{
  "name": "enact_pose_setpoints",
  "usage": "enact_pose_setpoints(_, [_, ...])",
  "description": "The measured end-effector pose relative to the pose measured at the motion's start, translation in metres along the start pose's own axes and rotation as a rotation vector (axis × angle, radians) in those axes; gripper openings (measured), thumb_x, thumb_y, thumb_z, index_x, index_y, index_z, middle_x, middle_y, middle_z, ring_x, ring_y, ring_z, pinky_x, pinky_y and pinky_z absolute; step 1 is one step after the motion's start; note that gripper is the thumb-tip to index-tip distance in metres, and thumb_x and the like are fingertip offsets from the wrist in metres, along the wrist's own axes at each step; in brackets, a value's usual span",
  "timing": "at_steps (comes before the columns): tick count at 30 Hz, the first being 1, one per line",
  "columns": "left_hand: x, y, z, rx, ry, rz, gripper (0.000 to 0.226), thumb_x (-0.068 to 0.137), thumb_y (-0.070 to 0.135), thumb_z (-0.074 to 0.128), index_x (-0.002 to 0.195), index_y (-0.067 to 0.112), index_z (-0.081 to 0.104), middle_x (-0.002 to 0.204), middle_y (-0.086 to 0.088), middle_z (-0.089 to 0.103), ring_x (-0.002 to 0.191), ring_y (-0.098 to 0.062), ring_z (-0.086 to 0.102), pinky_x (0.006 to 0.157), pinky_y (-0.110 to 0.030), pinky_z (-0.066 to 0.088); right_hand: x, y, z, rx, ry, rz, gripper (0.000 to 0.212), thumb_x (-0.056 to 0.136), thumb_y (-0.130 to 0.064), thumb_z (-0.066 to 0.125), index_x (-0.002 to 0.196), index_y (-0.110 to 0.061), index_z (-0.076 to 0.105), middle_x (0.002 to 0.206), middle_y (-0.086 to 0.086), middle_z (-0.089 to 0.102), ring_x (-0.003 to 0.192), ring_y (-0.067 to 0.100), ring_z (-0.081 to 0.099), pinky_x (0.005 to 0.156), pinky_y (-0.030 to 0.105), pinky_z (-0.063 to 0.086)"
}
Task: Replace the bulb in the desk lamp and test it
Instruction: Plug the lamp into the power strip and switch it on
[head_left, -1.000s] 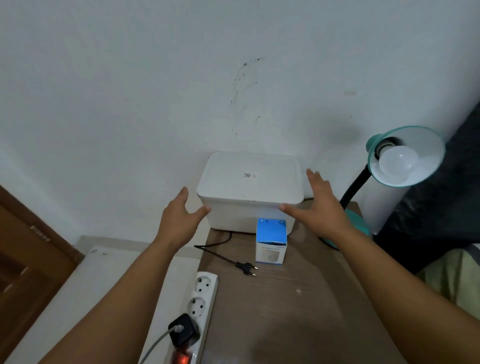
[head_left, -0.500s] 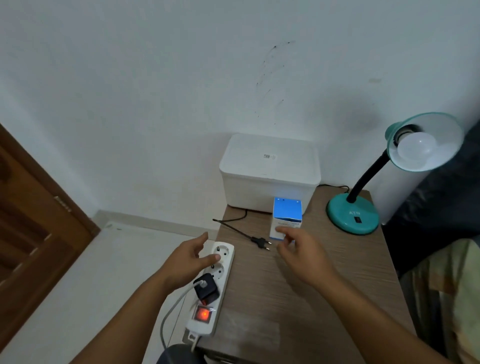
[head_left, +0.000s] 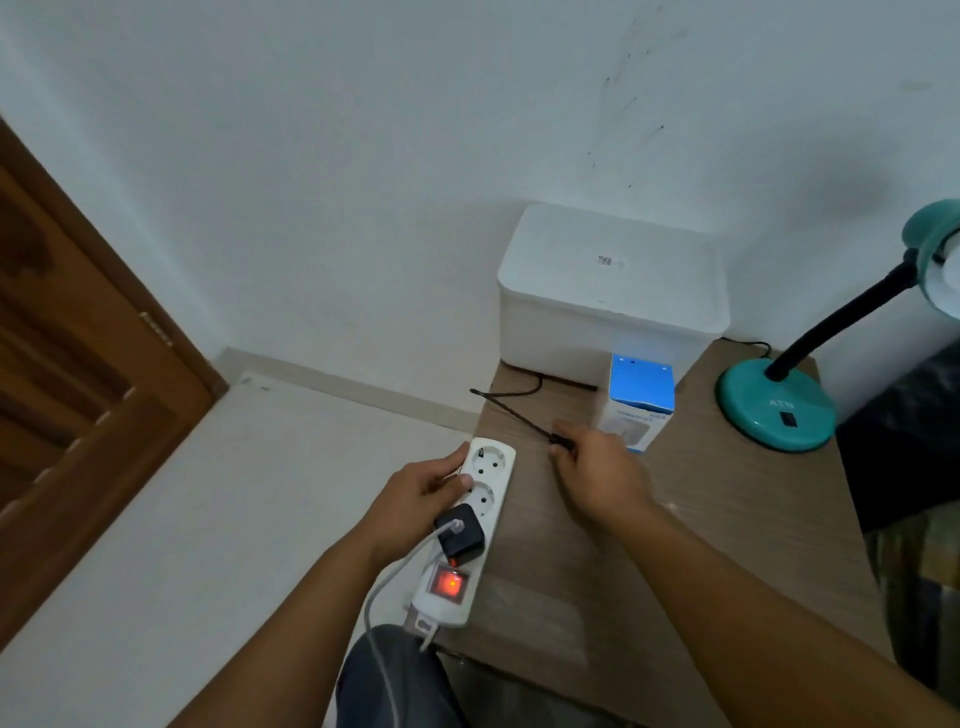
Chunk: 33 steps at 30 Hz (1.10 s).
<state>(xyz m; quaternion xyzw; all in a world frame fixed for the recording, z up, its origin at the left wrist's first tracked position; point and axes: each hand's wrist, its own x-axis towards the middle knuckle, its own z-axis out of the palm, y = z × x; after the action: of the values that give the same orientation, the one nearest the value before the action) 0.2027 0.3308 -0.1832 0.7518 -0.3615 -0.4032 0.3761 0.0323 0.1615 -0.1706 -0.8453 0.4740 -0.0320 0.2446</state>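
Note:
A teal desk lamp (head_left: 774, 410) stands at the table's back right, its shade and white bulb (head_left: 943, 283) cut off by the frame edge. Its black cord (head_left: 511, 408) runs along the table to a black plug (head_left: 560, 441), which my right hand (head_left: 602, 475) pinches. My left hand (head_left: 421, 491) grips the far end of a white power strip (head_left: 485, 486) at the table's left edge; its red switch (head_left: 448, 583) glows. A blue and white bulb box (head_left: 638, 400) stands just beyond my right hand.
A white lidded box (head_left: 610, 291) sits against the wall at the back of the wooden table (head_left: 675, 571). A black adapter (head_left: 461, 532) with a white cable fills one strip socket. A brown wooden door (head_left: 72, 374) is at left, dark bedding at right.
Both hands came down from the white box. The left hand now grips the power strip and the right hand has taken hold of the lamp's plug. The view swung left and down.

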Motion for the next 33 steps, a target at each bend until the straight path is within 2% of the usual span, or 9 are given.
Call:
enact_pose_setpoints(5, [-0.002, -0.003, 0.004, -0.064, 0.002, -0.007, 0.045, 0.101, 0.03, 0.058, 0.144, 0.038, 0.048, 0.108, 0.025, 0.069, 0.096, 0.014, 0.064, 0.072, -0.003, 0.046, 0.007, 0.008, 0.008, -0.043, -0.022, 0.014, 0.035, 0.101, -0.038, 0.049, 0.135, -0.035, 0.055, 0.123, 0.003, 0.065, 0.106, 0.021, 0.062, 0.083, 0.039, 0.055])
enact_pose_setpoints(7, [-0.002, -0.004, 0.004, -0.074, -0.005, -0.003, 0.044, 0.101, 0.032, 0.058, 0.144, 0.039, 0.048, 0.108, 0.023, 0.07, 0.097, 0.011, 0.065, 0.073, -0.005, 0.048, 0.009, 0.009, 0.01, -0.028, -0.017, 0.021, 0.034, 0.101, -0.037, 0.051, 0.133, -0.035, 0.057, 0.122, 0.002, 0.065, 0.106, 0.02, 0.061, 0.081, 0.036, 0.053])
enact_pose_setpoints(11, [-0.001, -0.008, 0.003, -0.097, -0.016, 0.001, 0.045, 0.101, 0.035, 0.058, 0.145, 0.039, 0.05, 0.114, 0.016, 0.074, 0.103, -0.001, 0.069, 0.096, -0.029, 0.055, 0.008, 0.008, 0.009, 0.002, 0.017, 0.008, 0.027, 0.097, -0.037, 0.057, 0.123, -0.035, 0.065, 0.112, -0.003, 0.069, 0.099, 0.017, 0.062, 0.077, 0.034, 0.053])
enact_pose_setpoints(13, [-0.001, -0.009, 0.004, -0.098, -0.02, 0.005, 0.045, 0.101, 0.035, 0.057, 0.146, 0.038, 0.049, 0.114, 0.015, 0.074, 0.104, -0.003, 0.069, 0.099, -0.033, 0.054, 0.005, 0.005, 0.008, 0.051, 0.014, 0.006, 0.022, 0.093, -0.037, 0.064, 0.114, -0.034, 0.069, 0.099, -0.008, 0.068, 0.09, 0.013, 0.061, 0.073, 0.034, 0.054])
enact_pose_setpoints(16, [-0.001, -0.008, 0.004, -0.121, -0.016, 0.004, 0.044, 0.102, 0.033, 0.057, 0.145, 0.036, 0.051, 0.114, 0.016, 0.074, 0.104, -0.002, 0.069, 0.098, -0.03, 0.054, 0.0, 0.0, 0.003, 0.192, 0.0, 0.003, 0.015, 0.087, -0.033, 0.073, 0.101, -0.032, 0.072, 0.078, -0.016, 0.058, 0.075, 0.003, 0.054, 0.062, 0.025, 0.045])
enact_pose_setpoints(19, [-0.002, -0.006, 0.004, -0.132, -0.005, 0.001, 0.042, 0.101, 0.032, 0.058, 0.143, 0.038, 0.053, 0.114, 0.017, 0.074, 0.103, 0.002, 0.068, 0.095, -0.023, 0.052, -0.004, -0.008, -0.005, 0.398, -0.018, 0.0, 0.011, 0.082, -0.028, 0.078, 0.088, -0.032, 0.07, 0.068, -0.011, 0.055, 0.067, 0.006, 0.053, 0.06, 0.025, 0.042])
enact_pose_setpoints(24, [-0.003, -0.006, 0.005, -0.138, 0.003, 0.002, 0.04, 0.101, 0.032, 0.059, 0.139, 0.042, 0.054, 0.112, 0.02, 0.074, 0.103, 0.002, 0.068, 0.096, -0.025, 0.052, -0.01, -0.022, -0.017, 0.572, -0.076, -0.099, 0.015, 0.078, -0.027, 0.082, 0.088, -0.032, 0.072, 0.074, -0.001, 0.063, 0.065, 0.009, 0.054, 0.066, 0.031, 0.05])
enact_pose_setpoints(29, [-0.001, -0.009, 0.006, -0.137, 0.005, 0.007, 0.039, 0.1, 0.033, 0.06, 0.139, 0.042, 0.055, 0.114, 0.022, 0.073, 0.107, 0.002, 0.067, 0.099, -0.026, 0.05, -0.015, -0.031, -0.013, 0.706, -0.114, -0.173, 0.017, 0.078, -0.018, 0.083, 0.086, -0.028, 0.072, 0.071, -0.004, 0.06, 0.063, 0.004, 0.051, 0.06, 0.02, 0.045])
enact_pose_setpoints(33, [-0.002, -0.01, 0.006, -0.139, 0.004, 0.012, 0.04, 0.1, 0.034, 0.059, 0.14, 0.042, 0.055, 0.113, 0.021, 0.073, 0.106, 0.003, 0.067, 0.094, -0.022, 0.048, -0.015, -0.036, -0.004, 0.79, -0.127, -0.19, 0.016, 0.08, -0.011, 0.08, 0.089, -0.021, 0.072, 0.072, 0.001, 0.062, 0.066, 0.005, 0.055, 0.063, 0.022, 0.049])
